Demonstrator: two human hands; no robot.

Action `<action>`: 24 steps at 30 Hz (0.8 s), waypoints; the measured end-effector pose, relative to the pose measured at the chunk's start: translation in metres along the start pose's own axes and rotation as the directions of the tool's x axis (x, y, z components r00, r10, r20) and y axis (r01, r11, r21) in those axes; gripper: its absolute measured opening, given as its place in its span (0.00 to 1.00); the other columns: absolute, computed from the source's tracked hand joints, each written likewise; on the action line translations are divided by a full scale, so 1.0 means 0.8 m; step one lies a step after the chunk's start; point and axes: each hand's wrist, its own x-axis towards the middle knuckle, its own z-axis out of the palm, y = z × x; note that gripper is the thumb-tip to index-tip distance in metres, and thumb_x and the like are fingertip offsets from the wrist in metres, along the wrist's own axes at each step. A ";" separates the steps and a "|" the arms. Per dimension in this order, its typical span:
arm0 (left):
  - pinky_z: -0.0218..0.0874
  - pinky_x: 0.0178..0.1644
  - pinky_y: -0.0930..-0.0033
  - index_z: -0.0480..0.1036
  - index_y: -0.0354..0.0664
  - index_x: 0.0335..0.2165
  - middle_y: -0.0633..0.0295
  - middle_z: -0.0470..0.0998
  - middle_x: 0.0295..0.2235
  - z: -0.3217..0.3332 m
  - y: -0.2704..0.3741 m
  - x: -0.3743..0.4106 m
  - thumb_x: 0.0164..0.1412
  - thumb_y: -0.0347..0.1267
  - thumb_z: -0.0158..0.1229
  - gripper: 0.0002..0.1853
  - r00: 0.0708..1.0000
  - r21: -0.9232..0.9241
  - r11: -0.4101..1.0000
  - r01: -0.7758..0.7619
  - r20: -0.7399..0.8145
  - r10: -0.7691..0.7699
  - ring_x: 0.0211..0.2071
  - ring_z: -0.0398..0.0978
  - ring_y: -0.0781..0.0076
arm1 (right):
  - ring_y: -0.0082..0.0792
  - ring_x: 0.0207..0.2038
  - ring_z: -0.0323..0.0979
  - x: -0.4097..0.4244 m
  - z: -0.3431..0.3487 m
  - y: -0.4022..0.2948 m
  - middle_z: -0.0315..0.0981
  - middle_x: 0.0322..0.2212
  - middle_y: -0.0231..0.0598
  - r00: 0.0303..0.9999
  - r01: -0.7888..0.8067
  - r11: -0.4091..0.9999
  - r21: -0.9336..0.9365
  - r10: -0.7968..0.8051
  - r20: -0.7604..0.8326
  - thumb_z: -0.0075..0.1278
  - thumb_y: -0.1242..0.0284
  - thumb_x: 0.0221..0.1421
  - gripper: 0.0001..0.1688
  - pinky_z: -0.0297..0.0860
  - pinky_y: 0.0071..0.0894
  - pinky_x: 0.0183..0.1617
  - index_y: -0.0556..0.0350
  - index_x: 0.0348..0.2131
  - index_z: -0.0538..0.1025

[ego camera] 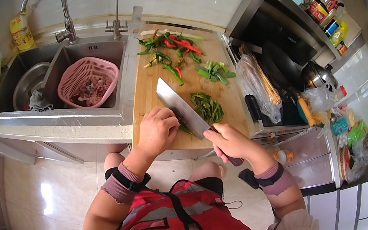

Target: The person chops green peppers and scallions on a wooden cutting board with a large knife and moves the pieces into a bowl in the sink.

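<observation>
My right hand (227, 140) grips the dark handle of a cleaver (183, 109). Its broad blade slants up and left over the wooden cutting board (145, 96). Close against the blade's left side, my left hand (158, 128) rests on the board with curled fingers, holding down a green vegetable piece (184, 129) that is mostly hidden. Just right of the blade lies a pile of sliced green peppers (207, 107). Cut scallion pieces (214, 72) sit farther back. Whole green chili peppers (164, 57) and red chili peppers (186, 45) are spread across the board's far end, before a long pale scallion stalk (154, 32).
Left of the board is a double sink (122, 57); a pink basket (63, 79) of raw meat pieces and a metal basin (25, 84) stand in it. A black wok (278, 65), a pot (317, 75) and bagged chopsticks (259, 83) crowd the stove side at right.
</observation>
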 end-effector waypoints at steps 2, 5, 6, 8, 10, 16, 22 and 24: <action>0.65 0.38 0.61 0.76 0.48 0.21 0.69 0.75 0.29 0.001 0.001 0.000 0.43 0.28 0.62 0.02 1.000 0.002 1.000 -0.004 0.008 0.004 0.35 0.72 0.62 | 0.26 0.11 0.67 0.014 0.004 -0.001 0.68 0.15 0.37 1.000 0.005 0.999 -0.043 -0.005 -0.009 0.42 0.56 0.68 0.26 0.63 0.28 0.14 0.64 0.32 0.64; 0.66 0.38 0.61 0.77 0.47 0.21 0.68 0.75 0.30 -0.001 0.004 -0.001 0.43 0.28 0.62 0.02 1.000 0.044 0.999 0.003 0.013 -0.003 0.35 0.73 0.62 | 0.28 0.11 0.67 0.028 0.019 0.000 0.68 0.15 0.39 0.999 0.004 0.999 -0.048 -0.006 -0.043 0.43 0.55 0.68 0.27 0.64 0.29 0.14 0.65 0.32 0.64; 0.66 0.39 0.60 0.77 0.47 0.21 0.68 0.75 0.30 -0.003 0.003 -0.001 0.43 0.28 0.62 0.02 1.000 0.036 0.999 0.007 0.016 -0.007 0.35 0.73 0.62 | 0.29 0.11 0.67 0.030 0.022 -0.005 0.68 0.15 0.40 0.998 0.000 0.996 -0.090 -0.006 -0.058 0.42 0.55 0.68 0.27 0.64 0.30 0.14 0.66 0.32 0.65; 0.66 0.39 0.60 0.77 0.47 0.22 0.68 0.75 0.30 -0.004 0.003 -0.003 0.43 0.28 0.62 0.02 1.000 0.021 1.000 0.016 0.022 -0.016 0.36 0.73 0.62 | 0.29 0.11 0.67 0.024 0.022 -0.008 0.68 0.15 0.40 0.998 -0.005 0.994 -0.109 -0.002 -0.069 0.42 0.55 0.68 0.27 0.63 0.30 0.14 0.66 0.32 0.64; 0.66 0.39 0.60 0.77 0.47 0.22 0.68 0.76 0.30 -0.003 0.001 -0.004 0.44 0.28 0.62 0.02 1.000 0.014 1.000 0.009 0.014 -0.009 0.36 0.73 0.62 | 0.24 0.12 0.67 0.019 0.023 -0.009 0.68 0.15 0.36 0.999 -0.015 0.993 -0.113 0.011 -0.040 0.42 0.57 0.68 0.24 0.63 0.26 0.14 0.64 0.34 0.64; 0.66 0.41 0.59 0.78 0.45 0.27 0.65 0.76 0.33 -0.007 0.003 -0.002 0.46 0.28 0.62 0.05 1.000 -0.002 1.000 0.009 0.017 -0.009 0.36 0.73 0.60 | 0.27 0.11 0.67 -0.010 0.006 0.019 0.68 0.15 0.38 0.998 -0.057 0.996 -0.066 0.055 -0.033 0.42 0.55 0.68 0.27 0.64 0.29 0.15 0.65 0.33 0.64; 0.66 0.47 0.58 0.79 0.41 0.34 0.57 0.75 0.37 -0.004 0.006 -0.006 0.50 0.29 0.62 0.09 0.994 0.001 0.995 0.104 -0.025 -0.104 0.39 0.72 0.55 | 0.26 0.11 0.66 -0.015 0.009 0.022 0.67 0.15 0.37 0.998 -0.044 0.998 -0.037 0.042 -0.050 0.42 0.56 0.69 0.25 0.63 0.27 0.14 0.64 0.32 0.65; 0.66 0.48 0.58 0.79 0.40 0.35 0.56 0.74 0.37 -0.005 0.007 -0.007 0.51 0.29 0.62 0.10 0.995 0.047 0.994 0.102 0.010 -0.102 0.41 0.72 0.53 | 0.25 0.11 0.66 -0.014 0.004 0.019 0.67 0.15 0.36 0.997 -0.031 0.999 -0.018 0.030 -0.064 0.42 0.57 0.69 0.24 0.63 0.27 0.14 0.64 0.32 0.66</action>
